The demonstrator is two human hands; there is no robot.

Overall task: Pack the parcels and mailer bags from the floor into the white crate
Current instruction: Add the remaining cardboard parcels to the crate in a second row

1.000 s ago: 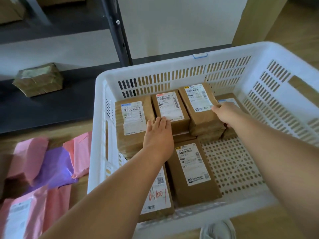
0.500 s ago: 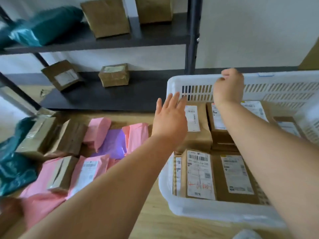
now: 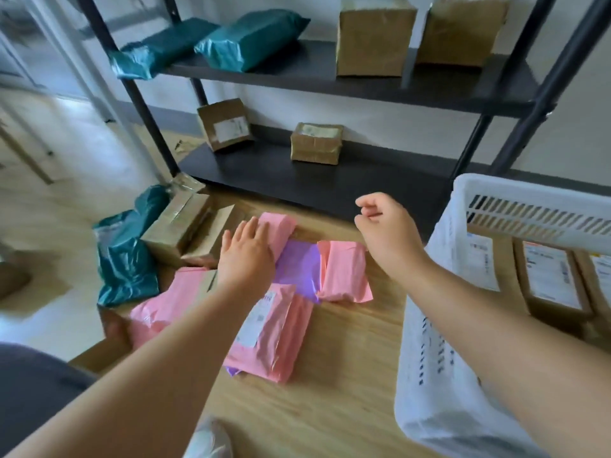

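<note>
1. The view has swung left since half a second ago. The pile on the light wooden floor point(image 3: 347, 375) now fills the middle, and the white slotted plastic crate point(image 3: 426, 358) sits at the right edge.
2. The left hand point(image 3: 246, 256) was raised with spread fingers beside the crate. It now lies palm down, fingers straight, on the far pink plastic mailer bag point(image 3: 281, 226), resting on it without gripping.
3. The right hand point(image 3: 386, 233) has left the crate's far rim. It hangs in the air above the floor between the bags and the crate, fingers loosely curled, holding nothing.
4. At the far left, dark teal plastic mailer bags point(image 3: 127, 259) lean against brown taped cardboard parcels point(image 3: 178, 223). These parcels lie just beside the pink bag under the left hand.
5. A purple plastic mailer bag point(image 3: 299, 269) lies between that pink bag and a second pink mailer bag point(image 3: 344, 272) to its right.
6. A labelled pink mailer bag point(image 3: 274, 328) overlaps the purple bag's near edge. Another pink mailer bag point(image 3: 162, 305) lies left of the left forearm.
7. A strip of bare floor separates the second pink bag from the crate's left wall, and a wider bare patch lies in front of the pile.
8. Brown labelled parcels point(image 3: 552, 282) lie flat inside the crate.
9. The lower board of a black metal shelf rack point(image 3: 330, 183) runs close behind the pile and the crate.
</note>
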